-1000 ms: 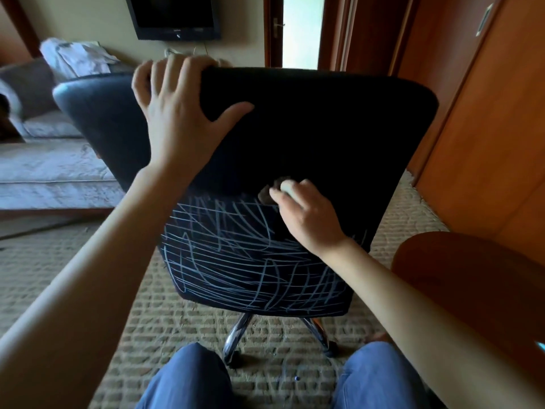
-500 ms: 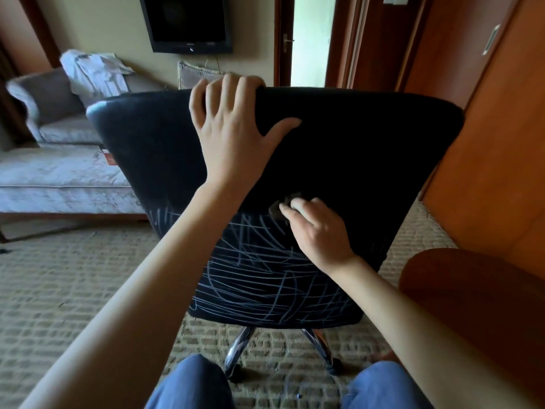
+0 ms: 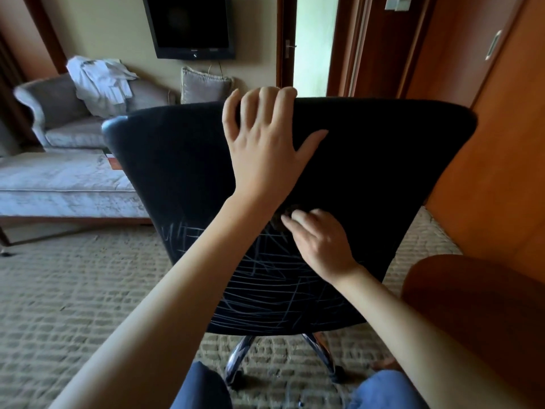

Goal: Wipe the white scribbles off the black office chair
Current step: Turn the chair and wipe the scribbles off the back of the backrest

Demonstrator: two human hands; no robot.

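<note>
A black office chair (image 3: pixel 383 172) stands on carpet (image 3: pixel 73 290), its back turned near. The left hand (image 3: pixel 265 154) grips its top edge, fingers (image 3: pixel 262 104) curled over. The right hand (image 3: pixel 321 246) pinches a small dark wad (image 3: pixel 277 222) against the padded back, atop the white scribbles (image 3: pixel 265 290). The wheeled chair likely rolls, so bracing the stiff top edge suits.

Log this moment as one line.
left hand: grips chair top | right hand: holds wad on chair back | scribbles: cover lower back

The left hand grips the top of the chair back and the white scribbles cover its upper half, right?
Not quite. The head view shows the white scribbles on the lower half of the chair back; the left hand does grip its top.
</note>
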